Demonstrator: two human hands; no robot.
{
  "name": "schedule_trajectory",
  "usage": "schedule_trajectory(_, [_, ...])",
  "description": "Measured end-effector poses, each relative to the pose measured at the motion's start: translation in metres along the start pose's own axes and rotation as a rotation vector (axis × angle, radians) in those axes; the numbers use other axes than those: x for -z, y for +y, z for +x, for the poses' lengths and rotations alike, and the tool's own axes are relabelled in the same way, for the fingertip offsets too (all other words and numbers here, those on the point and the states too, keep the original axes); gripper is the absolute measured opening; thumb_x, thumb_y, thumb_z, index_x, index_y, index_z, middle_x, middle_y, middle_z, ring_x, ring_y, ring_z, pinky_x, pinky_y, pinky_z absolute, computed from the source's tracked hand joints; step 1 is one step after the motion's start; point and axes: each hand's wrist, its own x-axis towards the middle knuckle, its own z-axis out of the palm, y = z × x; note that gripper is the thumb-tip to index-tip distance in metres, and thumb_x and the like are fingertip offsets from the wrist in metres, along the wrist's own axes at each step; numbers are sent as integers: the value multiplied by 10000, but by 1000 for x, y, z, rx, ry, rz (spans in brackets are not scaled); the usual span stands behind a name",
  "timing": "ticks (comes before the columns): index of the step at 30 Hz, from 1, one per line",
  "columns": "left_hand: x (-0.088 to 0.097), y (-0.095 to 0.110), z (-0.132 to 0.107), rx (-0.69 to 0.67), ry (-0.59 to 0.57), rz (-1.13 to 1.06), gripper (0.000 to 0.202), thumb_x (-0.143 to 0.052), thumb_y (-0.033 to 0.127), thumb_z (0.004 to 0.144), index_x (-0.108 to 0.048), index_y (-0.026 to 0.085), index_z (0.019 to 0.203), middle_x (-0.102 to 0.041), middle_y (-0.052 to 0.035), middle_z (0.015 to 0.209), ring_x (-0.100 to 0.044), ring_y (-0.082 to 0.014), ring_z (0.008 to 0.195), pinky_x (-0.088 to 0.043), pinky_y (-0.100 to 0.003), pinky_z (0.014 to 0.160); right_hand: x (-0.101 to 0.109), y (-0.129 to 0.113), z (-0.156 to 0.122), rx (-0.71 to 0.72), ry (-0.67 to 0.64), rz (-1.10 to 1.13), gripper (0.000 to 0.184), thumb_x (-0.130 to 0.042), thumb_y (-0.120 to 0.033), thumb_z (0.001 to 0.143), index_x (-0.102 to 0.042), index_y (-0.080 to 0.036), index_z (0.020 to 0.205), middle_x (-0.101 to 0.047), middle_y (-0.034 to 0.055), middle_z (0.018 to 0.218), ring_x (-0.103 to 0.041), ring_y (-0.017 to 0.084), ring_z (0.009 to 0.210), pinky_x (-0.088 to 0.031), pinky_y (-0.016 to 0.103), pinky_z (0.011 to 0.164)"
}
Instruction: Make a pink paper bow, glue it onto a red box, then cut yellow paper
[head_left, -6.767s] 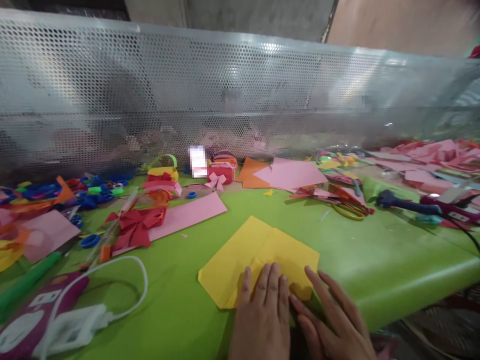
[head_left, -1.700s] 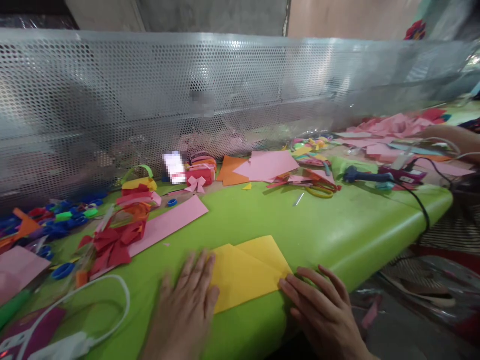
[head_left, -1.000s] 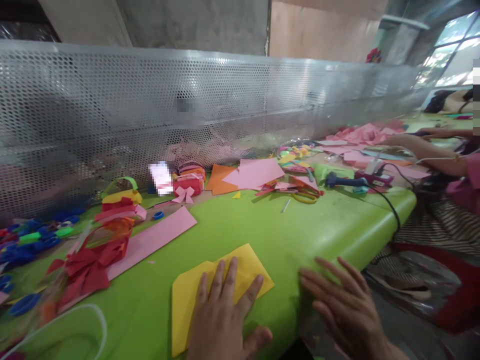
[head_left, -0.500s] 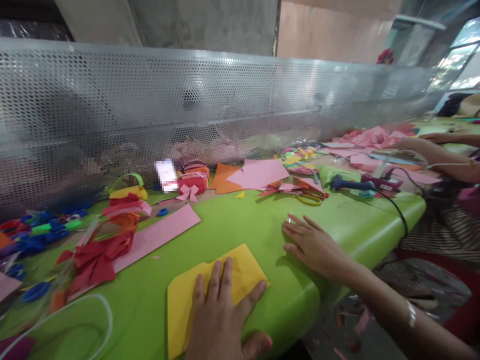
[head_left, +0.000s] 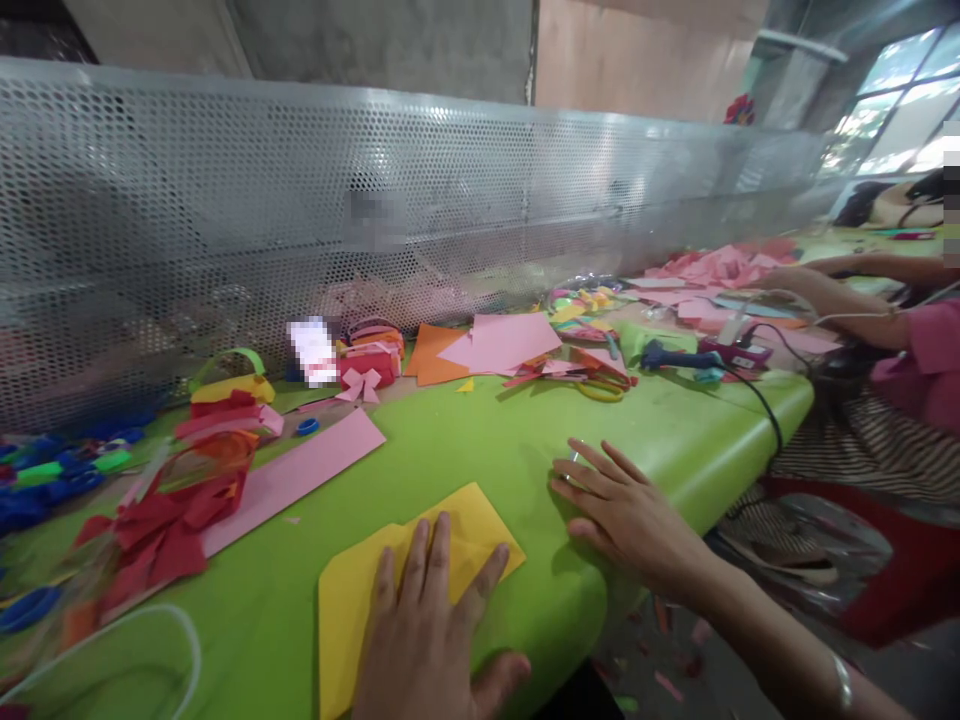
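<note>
My left hand (head_left: 431,620) lies spread over a folded yellow sheet (head_left: 349,590), pressing it against the green tabletop; its palm hides part of the sheet. To the right, my right hand (head_left: 622,505) hovers low over or rests on the table (head_left: 480,430), fingers apart, with nothing in it. A shiny ring shows on one of its fingers. Beyond the sheet lies a long pink strip (head_left: 300,475) beside a heap of red pieces (head_left: 161,520).
Yellow-handled scissors (head_left: 600,390), a dark blue glue gun (head_left: 679,356) with a cord and pink sheets (head_left: 514,340) lie farther back. A perforated metal screen (head_left: 450,200) borders the table. At right, a co-worker's arm (head_left: 832,300) reaches over pink pieces.
The view has swung slightly to the right, so things appear shifted left. Both hands keep nearly the same places on the table. More of the co-worker shows.
</note>
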Motion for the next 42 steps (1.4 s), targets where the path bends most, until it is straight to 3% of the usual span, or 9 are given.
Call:
schedule_trajectory(4, [-6,-4,-2,-57,121,75,701,-387,683,748,-232,408,1374,-474,-168,1343,-442,-415,1195,-358,-583,861,1,22,-1,-51,-31,-7,334,-459,-359,887,-606,-230,1158,-613,27,1214,-399,290,1261,-283,551,1044])
schedule_trajectory(8, [-9,-6,-2,-108,221,157,725,-415,670,743,-253,370,1383,-514,-180,1300,-487,-404,1149,-375,-552,837,6,43,-18,-22,-44,22,348,-455,-323,893,-585,-193,1189,-580,67,1254,-445,261,1233,-372,482,1019])
schedule_trajectory(16, [-7,-6,2,-153,277,251,753,-443,667,725,-290,333,1382,-559,-209,1240,-543,-380,1099,-429,-525,790,3,66,-47,107,98,108,437,-578,-382,825,-555,-187,1214,-580,103,1248,-506,248,1181,-412,430,1005])
schedule_trajectory(22, [-7,-3,0,-110,254,233,768,-436,678,721,-283,326,1386,-548,-204,1257,-527,-365,1131,-439,-521,809,-2,47,-58,167,414,156,201,-594,-174,818,-634,-200,1014,-712,58,999,-633,188,1005,-431,400,999])
schedule_trajectory(25, [-5,-2,1,-97,228,208,747,-409,686,731,-297,331,1379,-543,-209,1262,-520,-371,1138,-440,-531,812,-8,36,-64,185,514,117,194,-567,-92,813,-637,-179,971,-713,75,980,-636,189,993,-477,393,948])
schedule_trajectory(31, [-3,1,-2,-44,153,142,699,-387,676,753,-285,370,1372,-503,-191,1310,-481,-379,1176,-410,-550,846,-19,27,-69,175,535,12,244,-525,-40,815,-627,-126,1020,-693,124,1010,-613,223,1029,-508,410,899])
schedule_trajectory(34, [-2,2,-3,-24,135,109,694,-390,671,755,-262,387,1374,-492,-176,1325,-467,-378,1189,-390,-551,867,-17,25,-71,190,551,29,234,-541,-43,807,-626,-115,1013,-688,138,1008,-606,235,1038,-513,409,888])
schedule_trajectory(38, [-2,3,-2,-15,128,89,703,-412,660,753,-248,385,1378,-483,-167,1336,-452,-370,1203,-371,-545,890,-11,26,-77,225,516,79,285,-416,-37,861,-610,-108,1057,-683,134,1016,-594,228,1059,-511,401,888])
schedule_trajectory(42, [1,3,-1,-17,137,80,695,-437,645,750,-273,382,1372,-494,-150,1331,-451,-368,1200,-372,-537,889,-7,12,-70,70,618,81,281,-476,-34,825,-636,-159,1019,-672,95,1037,-623,224,993,-509,377,885])
